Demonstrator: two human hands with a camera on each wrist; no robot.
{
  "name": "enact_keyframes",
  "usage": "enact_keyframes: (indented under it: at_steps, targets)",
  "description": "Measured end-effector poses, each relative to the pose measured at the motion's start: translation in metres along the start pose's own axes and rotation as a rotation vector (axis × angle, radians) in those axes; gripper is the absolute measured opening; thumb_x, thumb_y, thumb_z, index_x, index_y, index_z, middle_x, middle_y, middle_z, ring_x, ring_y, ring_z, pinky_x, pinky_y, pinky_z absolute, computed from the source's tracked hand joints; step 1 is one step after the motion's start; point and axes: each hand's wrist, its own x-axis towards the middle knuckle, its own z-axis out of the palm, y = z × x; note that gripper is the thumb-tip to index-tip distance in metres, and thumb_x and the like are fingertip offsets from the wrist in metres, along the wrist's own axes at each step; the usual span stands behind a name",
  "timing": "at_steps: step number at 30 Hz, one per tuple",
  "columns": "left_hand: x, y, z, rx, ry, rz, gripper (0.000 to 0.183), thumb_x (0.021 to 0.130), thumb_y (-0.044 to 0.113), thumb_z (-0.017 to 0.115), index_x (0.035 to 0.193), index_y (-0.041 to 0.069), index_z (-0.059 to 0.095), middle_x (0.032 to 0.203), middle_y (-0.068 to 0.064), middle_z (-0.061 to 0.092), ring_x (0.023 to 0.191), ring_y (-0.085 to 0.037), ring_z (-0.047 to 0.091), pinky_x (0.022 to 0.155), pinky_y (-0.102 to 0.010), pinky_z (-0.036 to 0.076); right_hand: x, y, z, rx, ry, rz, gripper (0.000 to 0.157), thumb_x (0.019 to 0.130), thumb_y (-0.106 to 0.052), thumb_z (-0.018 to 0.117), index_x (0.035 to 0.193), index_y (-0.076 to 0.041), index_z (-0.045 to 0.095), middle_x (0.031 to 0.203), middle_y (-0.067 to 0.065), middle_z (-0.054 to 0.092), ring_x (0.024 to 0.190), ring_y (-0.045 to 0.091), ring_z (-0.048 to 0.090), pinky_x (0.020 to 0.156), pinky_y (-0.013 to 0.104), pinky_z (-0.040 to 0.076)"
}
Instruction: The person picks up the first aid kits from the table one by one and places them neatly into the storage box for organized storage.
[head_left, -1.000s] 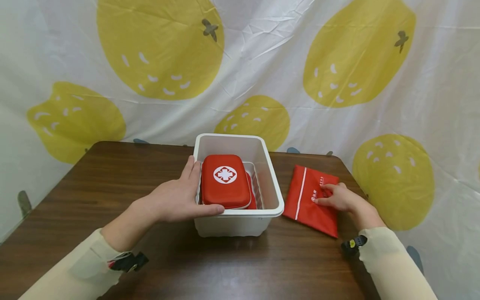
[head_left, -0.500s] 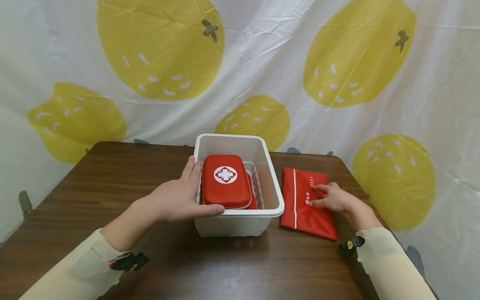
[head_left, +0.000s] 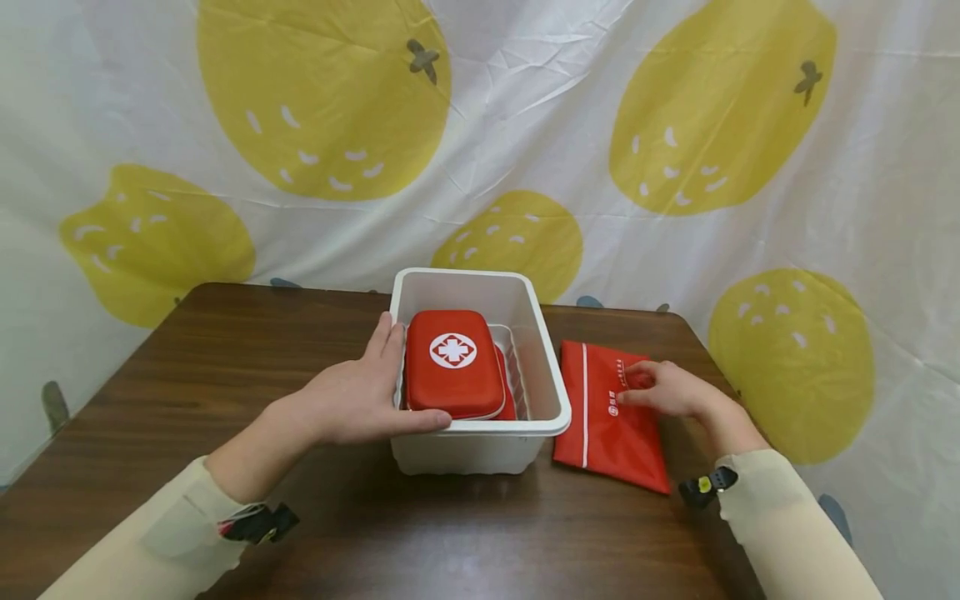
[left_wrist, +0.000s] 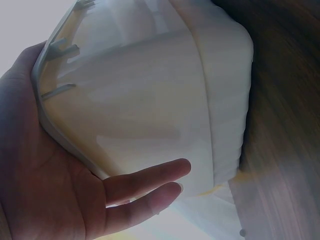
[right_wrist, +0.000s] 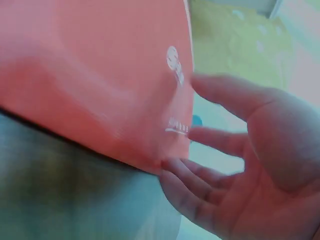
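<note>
A white plastic bin [head_left: 480, 450] stands on the table. My left hand [head_left: 352, 396] rests on its left rim, fingers straight along the outer wall and thumb over the front rim; the left wrist view shows two of those fingers [left_wrist: 150, 182]. Inside the bin lies a red first-aid case [head_left: 457, 383] with a white cross, over another red item [head_left: 506, 400] that is mostly hidden. To the right of the bin, a flat red pouch [head_left: 600, 417] with a white stripe lies on the table. My right hand [head_left: 671, 390] touches its printed face with loosely spread fingertips [right_wrist: 200, 85].
The brown wooden table [head_left: 247, 367] runs back to a white curtain [head_left: 510, 100] printed with yellow fruit. The curtain also hangs close along the right edge of the table.
Under my right hand, the red pouch has slid left and turned, and its left edge now lies against or close to the bin. The left hand and the bin stay put.
</note>
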Motion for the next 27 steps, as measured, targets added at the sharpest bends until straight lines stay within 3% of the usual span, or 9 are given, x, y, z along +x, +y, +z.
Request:
enact_keyframes:
  at_steps: [2, 5, 9, 12, 16, 19, 23, 27]
  targets:
    - [0.000, 0.000, -0.001, -0.002, 0.000, -0.002, 0.124, 0.053, 0.092, 0.038, 0.147, 0.021, -0.002, 0.152, -0.006, -0.006, 0.078, -0.018, 0.061, 0.060, -0.030, 0.046, 0.005, 0.002, -0.006, -0.001, 0.042, 0.020, 0.070, 0.080, -0.045, 0.064, 0.132, -0.003, 0.042, 0.121, 0.025, 0.050, 0.102, 0.034, 0.049, 0.078, 0.042, 0.045]
    - [-0.001, 0.000, -0.001, -0.003, 0.001, -0.004, 0.125, 0.053, 0.092, 0.038, 0.147, 0.020, -0.002, 0.152, -0.006, -0.007, 0.078, -0.018, 0.061, 0.061, -0.030, 0.046, 0.013, 0.005, -0.011, 0.028, 0.062, 0.115, 0.075, 0.082, -0.043, 0.062, 0.136, -0.001, 0.032, 0.128, 0.033, 0.036, 0.108, 0.042, 0.038, 0.074, 0.043, 0.048]
    - [-0.001, 0.000, 0.000, -0.004, -0.002, -0.001, 0.125, 0.053, 0.092, 0.038, 0.147, 0.020, -0.002, 0.152, -0.007, -0.007, 0.081, -0.018, 0.061, 0.062, -0.030, 0.047, 0.024, 0.008, -0.013, 0.198, 0.027, 0.273, 0.096, 0.077, -0.042, 0.069, 0.143, -0.003, 0.012, 0.133, 0.036, 0.013, 0.112, 0.047, 0.025, 0.067, 0.041, 0.052]
    - [-0.002, 0.000, 0.000, -0.002, -0.007, -0.001, 0.125, 0.053, 0.092, 0.037, 0.147, 0.019, -0.003, 0.152, -0.006, -0.007, 0.080, -0.017, 0.061, 0.063, -0.029, 0.047, 0.030, 0.009, -0.012, 0.332, 0.002, 0.320, 0.110, 0.074, -0.037, 0.073, 0.144, -0.006, -0.005, 0.135, 0.034, 0.011, 0.115, 0.046, 0.026, 0.077, 0.045, 0.049]
    - [-0.002, 0.000, 0.001, -0.001, -0.013, -0.003, 0.125, 0.053, 0.092, 0.036, 0.147, 0.019, -0.004, 0.152, -0.005, -0.009, 0.075, -0.014, 0.060, 0.063, -0.028, 0.046, 0.034, 0.011, -0.011, 0.392, -0.024, 0.267, 0.116, 0.074, -0.029, 0.075, 0.142, -0.007, -0.017, 0.137, 0.031, 0.013, 0.121, 0.044, 0.024, 0.095, 0.052, 0.034]
    - [-0.002, 0.000, 0.001, 0.001, -0.014, -0.005, 0.126, 0.053, 0.092, 0.036, 0.147, 0.018, -0.004, 0.151, -0.005, -0.010, 0.074, -0.014, 0.060, 0.064, -0.028, 0.046, 0.037, 0.014, -0.009, 0.399, 0.013, 0.209, 0.119, 0.072, -0.026, 0.076, 0.141, -0.008, -0.019, 0.138, 0.031, 0.012, 0.124, 0.045, 0.019, 0.099, 0.054, 0.027]
    - [-0.002, 0.000, 0.001, 0.000, -0.012, -0.003, 0.125, 0.054, 0.092, 0.036, 0.147, 0.019, -0.004, 0.151, -0.005, -0.010, 0.078, -0.016, 0.061, 0.065, -0.029, 0.047, 0.039, 0.017, -0.004, 0.520, 0.062, 0.121, 0.116, 0.073, -0.017, 0.075, 0.142, -0.020, -0.017, 0.136, 0.031, 0.014, 0.118, 0.043, 0.030, 0.093, 0.049, 0.037]
    - [-0.002, 0.000, 0.001, -0.002, -0.010, -0.003, 0.124, 0.054, 0.092, 0.036, 0.147, 0.019, -0.004, 0.152, -0.005, -0.009, 0.079, -0.016, 0.061, 0.065, -0.029, 0.047, 0.037, 0.014, -0.003, 0.725, 0.045, 0.036, 0.101, 0.077, -0.005, 0.070, 0.145, -0.033, 0.001, 0.133, 0.025, 0.025, 0.103, 0.037, 0.049, 0.078, 0.042, 0.048]
